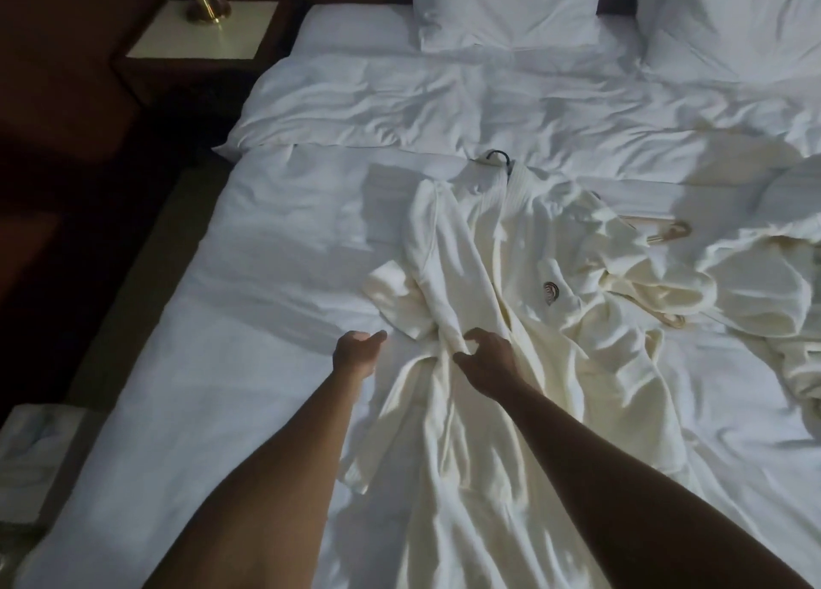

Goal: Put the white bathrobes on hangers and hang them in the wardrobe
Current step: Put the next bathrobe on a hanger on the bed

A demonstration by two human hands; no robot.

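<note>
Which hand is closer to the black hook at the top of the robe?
Right. The right hand grips the bathrobe below the black hook. The left hand hovers open over the sheet, further left.

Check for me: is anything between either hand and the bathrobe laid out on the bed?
Nothing visible. The right hand is already on the bathrobe, fingers curled at a fold near its middle. The left hand hovers beside the robe's left edge, only bare sheet between them.
</note>
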